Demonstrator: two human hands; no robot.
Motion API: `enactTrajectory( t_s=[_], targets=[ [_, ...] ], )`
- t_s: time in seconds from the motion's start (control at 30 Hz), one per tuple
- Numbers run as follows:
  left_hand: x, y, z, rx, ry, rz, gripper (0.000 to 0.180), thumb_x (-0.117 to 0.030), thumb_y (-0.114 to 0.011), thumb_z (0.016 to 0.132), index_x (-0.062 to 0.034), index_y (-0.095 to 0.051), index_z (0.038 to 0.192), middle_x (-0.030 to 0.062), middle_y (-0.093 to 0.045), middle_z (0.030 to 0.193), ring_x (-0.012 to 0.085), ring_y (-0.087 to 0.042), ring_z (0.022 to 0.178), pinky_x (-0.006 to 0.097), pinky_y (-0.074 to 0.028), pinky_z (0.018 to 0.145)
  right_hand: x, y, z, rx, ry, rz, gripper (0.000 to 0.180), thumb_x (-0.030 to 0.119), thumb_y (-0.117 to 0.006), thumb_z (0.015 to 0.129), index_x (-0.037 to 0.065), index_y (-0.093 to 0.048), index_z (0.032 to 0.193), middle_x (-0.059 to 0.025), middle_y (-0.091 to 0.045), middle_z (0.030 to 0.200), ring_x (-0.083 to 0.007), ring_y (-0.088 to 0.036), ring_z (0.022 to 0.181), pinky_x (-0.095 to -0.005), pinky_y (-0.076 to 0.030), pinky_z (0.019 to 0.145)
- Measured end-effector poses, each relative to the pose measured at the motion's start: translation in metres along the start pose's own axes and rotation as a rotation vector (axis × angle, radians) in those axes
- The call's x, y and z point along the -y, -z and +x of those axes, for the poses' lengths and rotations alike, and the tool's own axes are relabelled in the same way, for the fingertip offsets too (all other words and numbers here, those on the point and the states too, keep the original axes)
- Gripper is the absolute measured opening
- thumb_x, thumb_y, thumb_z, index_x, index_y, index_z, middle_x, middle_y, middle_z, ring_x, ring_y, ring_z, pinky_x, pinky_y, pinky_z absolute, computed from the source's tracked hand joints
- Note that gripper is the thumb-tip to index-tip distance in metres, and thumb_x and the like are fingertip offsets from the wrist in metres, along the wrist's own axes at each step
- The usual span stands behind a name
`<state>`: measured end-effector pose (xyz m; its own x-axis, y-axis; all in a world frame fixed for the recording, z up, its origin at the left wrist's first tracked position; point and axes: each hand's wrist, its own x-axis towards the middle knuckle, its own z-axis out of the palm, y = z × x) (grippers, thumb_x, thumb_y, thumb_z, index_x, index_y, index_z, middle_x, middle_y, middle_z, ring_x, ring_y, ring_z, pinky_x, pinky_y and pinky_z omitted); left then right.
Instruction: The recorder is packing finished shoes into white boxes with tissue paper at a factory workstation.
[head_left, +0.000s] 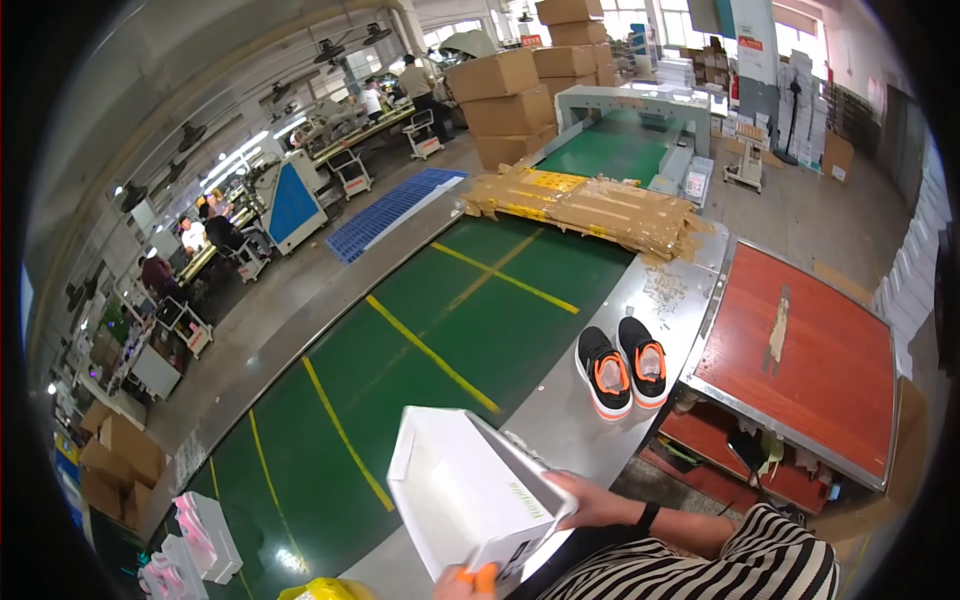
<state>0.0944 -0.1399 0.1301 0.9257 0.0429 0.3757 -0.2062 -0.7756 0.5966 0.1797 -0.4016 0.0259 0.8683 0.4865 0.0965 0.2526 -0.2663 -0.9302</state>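
A white shoe box (pixel 440 480) is tilted in front of me over the near edge of the belt, its inside facing up and showing no contents that I can make out. My right hand (pixel 592 500), with a black band at the wrist, is closed on the box's right side. At the box's lower end my left hand (pixel 462 584) grips it, partly cut off by the picture's edge; something orange (pixel 487 577) shows at its fingers. Beyond the box, on the metal ledge, stands a pair of black shoes (pixel 604 372) with orange linings and pale soles.
A green conveyor belt (pixel 400 330) with yellow stripes runs left to far right. Flattened cardboard (pixel 590 208) bridges it before a machine tunnel (pixel 630 98). A red-topped table (pixel 800 350) stands right. Pink shoes on a white box (pixel 212 540) and a yellow bag (pixel 325 589) lie lower left.
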Motion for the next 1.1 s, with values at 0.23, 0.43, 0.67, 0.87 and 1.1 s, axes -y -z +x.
enactTrajectory(
  t_s=[0.23,0.43,0.67,0.87,1.1],
  targets=[
    [0.018,0.036,-0.001,0.022,-0.185,-0.164,0.022,-0.03,-0.077,0.077,-0.0121,-0.074,0.09,0.0024,-0.057,0.071,0.0218,-0.059,0.067,0.035,-0.046,0.054,-0.01,0.047,-0.015,-0.252,-0.461,0.381,0.094,0.001,-0.081,0.071,0.0,-0.029,0.148,-0.0145,-0.055,0.129,-0.0184,-0.061,0.106,-0.0296,-0.051,0.089],
    [0.009,0.002,-0.001,0.127,-0.217,0.116,0.026,-0.036,-0.077,0.073,-0.0149,-0.062,0.07,-0.0007,-0.046,0.063,0.0163,-0.053,0.06,0.029,-0.043,0.05,-0.074,0.081,-0.026,-0.55,-0.458,0.17,0.074,-0.011,-0.067,0.075,0.002,-0.04,0.143,-0.0087,-0.058,0.106,-0.013,-0.061,0.075,-0.0246,-0.052,0.06],
    [0.039,0.002,-0.022,0.04,-0.187,0.208,0.023,-0.032,-0.07,0.081,-0.0126,-0.061,0.073,-0.0021,-0.052,0.071,0.0137,-0.056,0.072,0.028,-0.046,0.058,-0.092,0.068,-0.013,-0.499,-0.612,0.318,0.046,0.002,-0.055,0.085,0.009,-0.047,0.13,-0.0084,-0.054,0.106,-0.017,-0.06,0.079,-0.0301,-0.058,0.054],
    [0.06,-0.032,-0.04,0.328,-0.001,0.195,0.018,-0.027,-0.064,0.084,-0.0107,-0.067,0.091,-0.0013,-0.063,0.085,0.0165,-0.058,0.089,0.032,-0.046,0.074,-0.074,0.046,-0.009,-0.622,-0.664,0.446,0.052,0.0,-0.046,0.084,0.012,-0.042,0.135,-0.0069,-0.058,0.094,-0.015,-0.054,0.058,-0.0285,-0.054,0.049],
    [0.119,0.062,-0.012,-0.375,0.181,-0.779,0.054,-0.035,-0.073,0.083,-0.0072,-0.058,0.127,0.0153,-0.063,0.116,0.0321,-0.055,0.119,0.045,-0.046,0.096,-0.079,0.066,-0.028,-0.556,-0.744,0.318,0.058,0.006,-0.051,0.082,0.005,-0.038,0.138,-0.0097,-0.058,0.101,-0.0157,-0.055,0.07,-0.0317,-0.051,0.058]
  ],
)
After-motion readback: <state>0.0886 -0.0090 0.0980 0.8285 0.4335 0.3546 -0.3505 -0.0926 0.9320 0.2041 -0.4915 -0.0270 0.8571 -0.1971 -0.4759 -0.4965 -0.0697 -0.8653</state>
